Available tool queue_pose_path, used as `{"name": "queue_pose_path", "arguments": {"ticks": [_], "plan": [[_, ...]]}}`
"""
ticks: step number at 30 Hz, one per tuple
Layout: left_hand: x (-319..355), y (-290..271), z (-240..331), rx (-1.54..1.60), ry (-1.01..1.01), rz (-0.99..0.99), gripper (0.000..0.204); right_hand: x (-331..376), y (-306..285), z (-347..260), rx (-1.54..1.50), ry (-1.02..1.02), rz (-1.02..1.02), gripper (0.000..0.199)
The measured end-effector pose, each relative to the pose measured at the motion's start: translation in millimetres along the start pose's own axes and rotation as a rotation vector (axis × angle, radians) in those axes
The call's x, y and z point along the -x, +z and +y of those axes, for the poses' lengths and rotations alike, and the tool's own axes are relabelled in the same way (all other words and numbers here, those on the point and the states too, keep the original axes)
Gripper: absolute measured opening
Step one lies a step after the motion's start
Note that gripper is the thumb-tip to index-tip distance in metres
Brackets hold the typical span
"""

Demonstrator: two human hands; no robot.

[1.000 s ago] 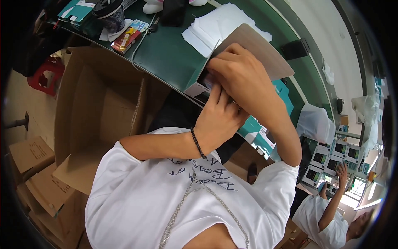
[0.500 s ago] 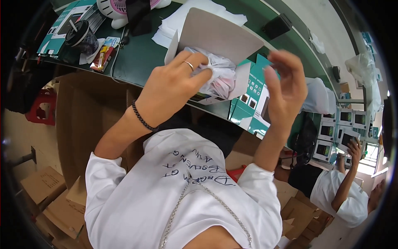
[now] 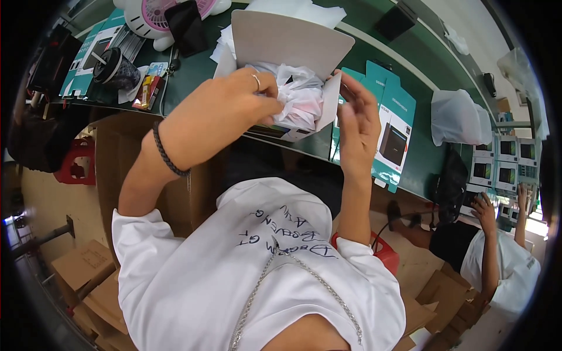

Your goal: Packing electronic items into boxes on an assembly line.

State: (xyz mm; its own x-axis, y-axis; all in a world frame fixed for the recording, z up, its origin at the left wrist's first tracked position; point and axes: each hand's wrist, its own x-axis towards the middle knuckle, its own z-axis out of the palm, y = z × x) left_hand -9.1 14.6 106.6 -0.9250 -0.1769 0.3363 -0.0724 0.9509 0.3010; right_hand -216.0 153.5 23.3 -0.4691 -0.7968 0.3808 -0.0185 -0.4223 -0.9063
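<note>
1. Pressing down with curled fingers, the left hand, a ring on one finger and a dark braided band at the wrist, pinches the crumpled white plastic bag with something pink inside into the small open grey-white cardboard box; the bag sits mostly within the box but bulges above its rim.
2. Standing upright beside the box, the right hand is open, its fingers straight and close together, touching the white side flap; it grips nothing.
3. Judging by this, the packing is well along: the bag is in the box; what is left appears to be tucking the bag down fully and folding shut the raised lid and side flap.
4. Resting at the near edge of a long dark green worktable, the box shares the surface with flat teal printed cartons, white paper sheets, a lidded dark cup with a straw, a pink desk fan and a black phone.
5. Standing below the table is a large open brown cardboard carton, with more flattened brown cartons and a red plastic stool on the floor; at far right a second person in white works near stacked teal-and-white boxes.
</note>
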Motion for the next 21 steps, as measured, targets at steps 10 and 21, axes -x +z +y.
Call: {"name": "queue_pose_path", "arguments": {"ticks": [10,21], "plan": [[-9,0,-17,-0.016,0.013,-0.045,0.009,-4,27,13,0.030,0.092,0.027,0.074],[46,1,-36,0.502,-0.316,0.582,0.051,-12,28,10,0.171,0.065,-0.030,0.085]]}}
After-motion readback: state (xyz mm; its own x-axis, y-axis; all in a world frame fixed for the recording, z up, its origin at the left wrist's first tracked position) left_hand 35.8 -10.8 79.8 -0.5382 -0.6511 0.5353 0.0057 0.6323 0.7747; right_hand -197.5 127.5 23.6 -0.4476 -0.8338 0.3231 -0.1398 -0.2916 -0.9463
